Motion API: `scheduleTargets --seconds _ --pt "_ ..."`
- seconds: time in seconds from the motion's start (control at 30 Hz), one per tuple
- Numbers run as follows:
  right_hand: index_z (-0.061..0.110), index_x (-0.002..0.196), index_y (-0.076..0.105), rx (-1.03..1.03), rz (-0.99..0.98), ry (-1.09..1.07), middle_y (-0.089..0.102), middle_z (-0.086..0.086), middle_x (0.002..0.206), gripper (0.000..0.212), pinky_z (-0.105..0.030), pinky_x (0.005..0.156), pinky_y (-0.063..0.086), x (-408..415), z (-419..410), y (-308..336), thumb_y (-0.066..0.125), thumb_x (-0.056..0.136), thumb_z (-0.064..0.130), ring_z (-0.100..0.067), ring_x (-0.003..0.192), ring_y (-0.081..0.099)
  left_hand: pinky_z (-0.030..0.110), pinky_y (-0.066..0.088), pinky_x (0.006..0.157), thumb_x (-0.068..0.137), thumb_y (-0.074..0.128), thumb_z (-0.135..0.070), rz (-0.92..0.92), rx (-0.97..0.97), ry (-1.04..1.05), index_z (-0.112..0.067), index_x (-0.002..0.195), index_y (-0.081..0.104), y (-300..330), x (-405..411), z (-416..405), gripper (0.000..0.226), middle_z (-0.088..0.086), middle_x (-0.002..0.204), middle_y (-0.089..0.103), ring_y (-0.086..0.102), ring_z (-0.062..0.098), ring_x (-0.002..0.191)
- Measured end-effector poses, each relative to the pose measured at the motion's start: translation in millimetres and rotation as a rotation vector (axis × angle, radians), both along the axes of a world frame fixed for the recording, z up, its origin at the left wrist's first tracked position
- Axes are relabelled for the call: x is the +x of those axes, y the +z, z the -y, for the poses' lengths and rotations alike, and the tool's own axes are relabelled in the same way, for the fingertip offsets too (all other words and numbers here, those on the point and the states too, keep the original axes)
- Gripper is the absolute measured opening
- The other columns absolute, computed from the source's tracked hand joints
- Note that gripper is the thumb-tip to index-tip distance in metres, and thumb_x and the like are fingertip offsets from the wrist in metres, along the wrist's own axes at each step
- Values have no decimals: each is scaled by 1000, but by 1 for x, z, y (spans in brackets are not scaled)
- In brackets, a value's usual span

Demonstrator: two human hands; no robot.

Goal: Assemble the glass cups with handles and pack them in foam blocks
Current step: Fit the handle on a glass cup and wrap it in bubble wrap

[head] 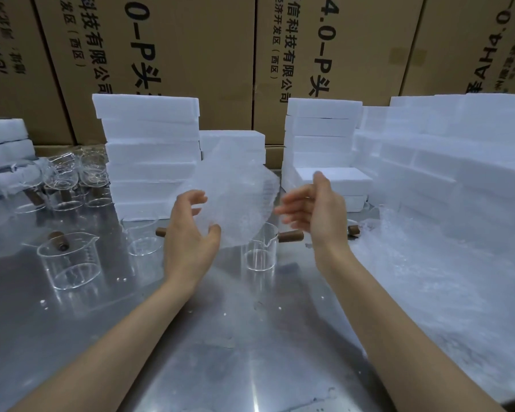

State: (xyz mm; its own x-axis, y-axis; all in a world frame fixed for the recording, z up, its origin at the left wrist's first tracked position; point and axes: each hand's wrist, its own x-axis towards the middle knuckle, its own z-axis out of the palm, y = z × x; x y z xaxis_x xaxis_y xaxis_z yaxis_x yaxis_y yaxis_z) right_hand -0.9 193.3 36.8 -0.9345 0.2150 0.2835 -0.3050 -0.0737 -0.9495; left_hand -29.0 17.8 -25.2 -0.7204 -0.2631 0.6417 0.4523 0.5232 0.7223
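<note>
Glass cup stands on table; left hand pinches translucent sheet, right hand blurred, fingers relaxed, apart.

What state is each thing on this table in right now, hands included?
Left hand: pinching the wrap's lower edge.
Right hand: blurred, fingers loosely curled, grip unclear.
Bubble wrap sheet: held up in the air.
Cup near the left edge: upright, brown handle fitted.
Cup below the wrap: upright, handle fitted.
Foam blocks: stacked.
</note>
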Motion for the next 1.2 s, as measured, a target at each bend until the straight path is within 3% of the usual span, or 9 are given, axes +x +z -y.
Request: scheduleTargets --seconds 0.13,0.27,0.37,0.43,0.53,0.77,0.9,1.0,1.2 --pt "25 67 55 360 93 -284 61 6 72 29 -29 64 43 -13 -10 -20 40 92 22 -10 67 53 11 34 67 85 66 -19 -57 -42 27 -33 101 42 2 3 -1 32 -12 108 53 48 0 89" --pt "22 71 41 843 333 -119 49 -7 90 26 -30 65 34 -24 -11 -36 36 94 32 -23 79 46 11 34 69 92 60 -26 -74 -89 20 -29 96 50 3 6 -3 11 -10 104 57 55 6 93" --pt "17 84 47 944 412 -67 63 -10 97 28 -33 76 42 -24 -10 -40 36 96 40 -26 88 57 6 29 69 92 61 -25 -65 -136 41 -28 94 59 3 7 -2 4 -10 106 55 52 6 97" --pt "17 71 42 833 427 -2 63 -16 85 31 -28 68 42 -23 -11 -36 42 95 36 -24 73 55 9 31 70 89 63 -22 -45 -143 63 -23 96 65 3 6 -2 8 -9 106 53 48 5 98" --pt "18 66 47 434 475 102 48 -2 62 26 -20 48 31 -19 -12 -32 53 91 26 -14 50 40 25 36 81 81 68 -15 -48 -158 90 -19 101 65 2 5 0 21 -8 105 47 47 11 99" --pt "10 90 50 -79 121 -222 45 9 54 18 -23 51 29 -26 -23 -21 46 95 26 -9 51 38 28 32 60 78 60 -7 97 -230 76 -26 93 39 -3 3 1 32 -9 90 49 47 2 83" --pt "17 60 41 -675 164 7 25 9 39 34 -17 37 18 -18 -30 -14 46 93 25 -7 33 23 33 38 66 78 58 -12 262 -508 1 -27 98 50 -7 2 0 27 -8 98 60 55 18 90" --pt "18 54 41 -761 166 100 21 8 40 39 -15 34 16 -14 -26 -13 48 91 24 -6 32 20 40 48 82 77 60 -14 298 -560 -75 -24 103 63 -5 3 -1 29 -5 103 65 58 21 100" --pt "19 53 39 -719 57 268 24 8 41 39 -18 34 18 -7 -22 -8 51 89 24 -6 33 21 34 37 93 86 64 -27 203 -612 -75 -21 115 68 -6 2 -1 31 -2 117 54 48 21 110"
